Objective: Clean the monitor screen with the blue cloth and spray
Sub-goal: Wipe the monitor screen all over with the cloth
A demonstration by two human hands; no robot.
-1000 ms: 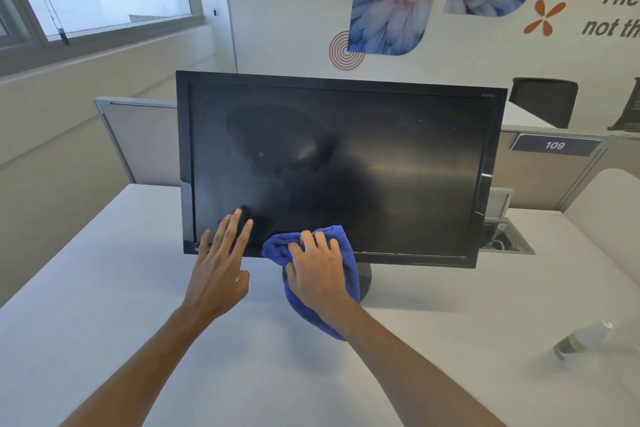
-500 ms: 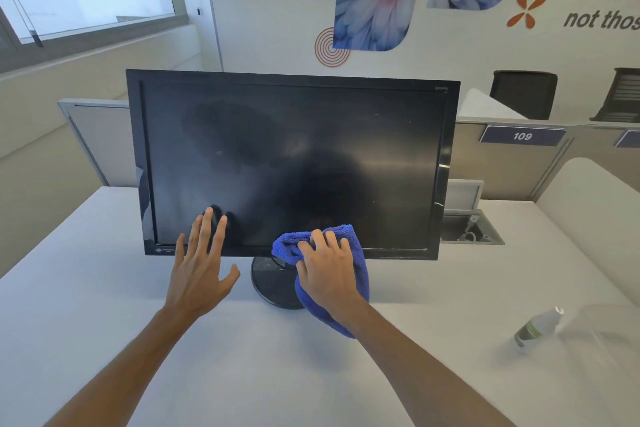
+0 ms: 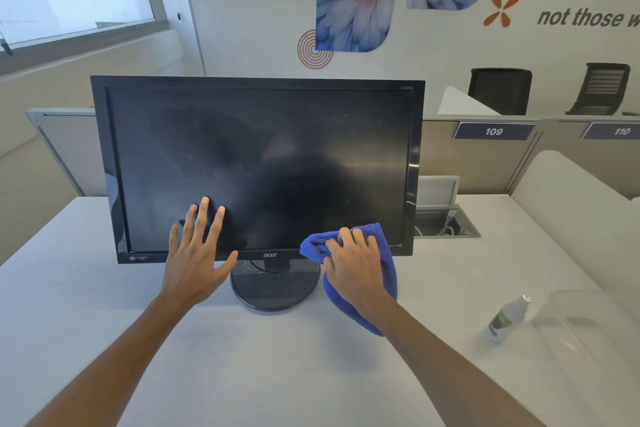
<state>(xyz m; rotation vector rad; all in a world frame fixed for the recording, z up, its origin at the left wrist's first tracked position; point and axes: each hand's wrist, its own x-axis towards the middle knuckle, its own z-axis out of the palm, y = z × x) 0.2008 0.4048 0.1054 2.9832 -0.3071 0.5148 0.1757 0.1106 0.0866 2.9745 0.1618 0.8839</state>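
A black monitor stands on a round base on the white desk, its dark screen smeared in the upper left. My left hand is spread flat, straight fingertips touching the screen's lower left. My right hand holds the blue cloth against the screen's lower edge, right of the logo, fingers curled into the bunched fabric; the cloth hangs down below my palm. A small white spray bottle with a green label lies on the desk at the right, apart from both hands.
A clear plastic container sits beside the spray bottle at the right edge. Behind the monitor run desk partitions and an open cable tray. Two dark chairs stand at the back right. A curved white divider borders the desk's right side.
My right hand has slid the cloth rightward along the screen's bottom edge. The view has shifted, so the monitor appears further left and its base shows; my left hand stays on the lower left.
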